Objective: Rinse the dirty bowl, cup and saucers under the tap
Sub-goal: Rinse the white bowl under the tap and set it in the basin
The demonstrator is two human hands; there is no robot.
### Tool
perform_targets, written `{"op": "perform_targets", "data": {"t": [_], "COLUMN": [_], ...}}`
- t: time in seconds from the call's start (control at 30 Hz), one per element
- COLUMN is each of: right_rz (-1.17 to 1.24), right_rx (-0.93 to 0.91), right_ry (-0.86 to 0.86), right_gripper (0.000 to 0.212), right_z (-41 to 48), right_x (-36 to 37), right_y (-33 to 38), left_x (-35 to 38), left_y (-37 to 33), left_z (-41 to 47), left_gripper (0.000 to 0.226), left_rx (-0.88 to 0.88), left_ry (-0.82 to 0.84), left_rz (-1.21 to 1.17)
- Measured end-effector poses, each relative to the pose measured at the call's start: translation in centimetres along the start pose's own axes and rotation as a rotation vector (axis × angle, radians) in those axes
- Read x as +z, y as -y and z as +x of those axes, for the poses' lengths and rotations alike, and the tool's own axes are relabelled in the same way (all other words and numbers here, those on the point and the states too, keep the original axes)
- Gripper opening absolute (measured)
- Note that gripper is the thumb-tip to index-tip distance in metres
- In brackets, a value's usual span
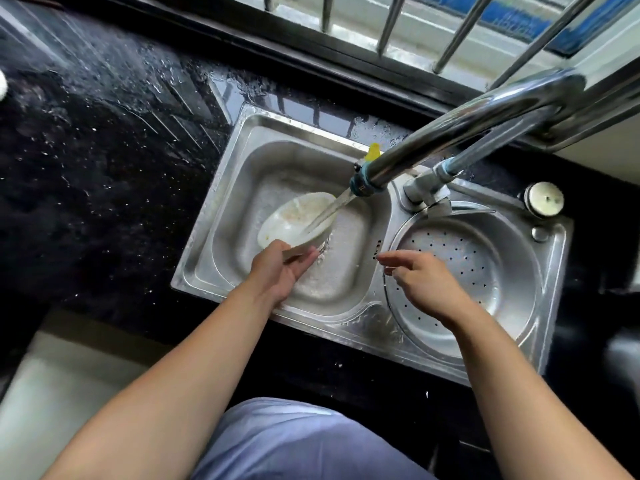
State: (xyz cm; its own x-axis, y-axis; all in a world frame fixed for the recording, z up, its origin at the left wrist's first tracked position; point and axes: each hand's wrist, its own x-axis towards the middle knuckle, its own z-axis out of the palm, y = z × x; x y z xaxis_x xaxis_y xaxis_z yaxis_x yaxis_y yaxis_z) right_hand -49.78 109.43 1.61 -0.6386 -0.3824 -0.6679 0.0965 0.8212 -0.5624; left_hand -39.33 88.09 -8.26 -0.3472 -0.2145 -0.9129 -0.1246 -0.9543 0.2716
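A white bowl (pixel 294 220) with food smears inside is tilted over the left basin of the steel sink (pixel 242 161). My left hand (pixel 280 268) grips the bowl's near rim from below. Water runs from the tap (pixel 450 129) spout into the bowl. My right hand (pixel 419 282) hovers over the divider between the basins, fingers loosely apart and holding nothing. No cup or saucers are in view.
The right basin holds a round perforated steel strainer (pixel 485 268). A wet black speckled counter (pixel 104 168) surrounds the sink. A yellow object (pixel 374 152) sits behind the spout. Window bars (pixel 391 26) run along the back. A round knob (pixel 543 199) stands at the sink's right.
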Motion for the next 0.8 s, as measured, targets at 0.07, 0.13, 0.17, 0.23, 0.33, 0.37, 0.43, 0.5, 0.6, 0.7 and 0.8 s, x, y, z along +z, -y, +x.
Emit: {"op": "perform_targets", "data": {"t": [0.07,0.13,0.17,0.23,0.33,0.37,0.43,0.5,0.6,0.7,0.8], "right_rz": [-0.018,-0.077,-0.094,-0.115,-0.155,-0.139,0.044,0.456,0.933,1.095,1.056], "right_rx": [-0.01,-0.022,-0.019,0.015,0.139,0.205,0.341,0.45,0.454,0.406,0.404], "right_ry": [0.008,0.019,0.017,-0.03,-0.227,-0.312,-0.433,-0.449,-0.453,-0.46,-0.469], "right_gripper": [0.044,0.043,0.042,0.044,0.056,0.056,0.048,0.038,0.035,0.033,0.031], "right_z": [-0.1,0.0,0.1,0.3,0.8,1.1,1.7,2.5,4.1,5.6,6.7], "right_x": [0.5,0.8,0.8,0.7,-0.4,-1.0,-2.5,-3.9,-5.9,-7.3,-7.9], "right_y": [-0.2,-0.8,-1.1,-1.8,-2.8,-3.0,-3.3,-3.0,-2.7,-1.5,0.1], "left_x": [0.5,0.5,0.4,0.1,0.4,0.5,0.3,0.1,-0.6,-1.5,-2.4], "left_y": [-0.8,-1.7,-2.1,-2.7,-2.3,-2.0,-1.4,-0.9,-0.9,-2.4,-4.1], "left_z": [0.1,0.2,0.3,0.4,0.0,-0.2,-0.7,-0.8,-0.3,0.3,1.5], "left_gripper": [0.051,0.063,0.071,0.082,0.085,0.085,0.08,0.073,0.076,0.083,0.076], "left_rx": [0.107,0.202,0.262,0.43,0.689,0.737,0.806,0.855,0.92,1.052,1.015], "left_ry": [-0.055,-0.087,-0.112,-0.158,-0.124,-0.073,0.032,0.115,0.307,0.419,0.242], "left_rz": [0.162,0.515,0.74,1.277,2.038,2.198,2.444,2.631,2.854,2.866,2.478]}}
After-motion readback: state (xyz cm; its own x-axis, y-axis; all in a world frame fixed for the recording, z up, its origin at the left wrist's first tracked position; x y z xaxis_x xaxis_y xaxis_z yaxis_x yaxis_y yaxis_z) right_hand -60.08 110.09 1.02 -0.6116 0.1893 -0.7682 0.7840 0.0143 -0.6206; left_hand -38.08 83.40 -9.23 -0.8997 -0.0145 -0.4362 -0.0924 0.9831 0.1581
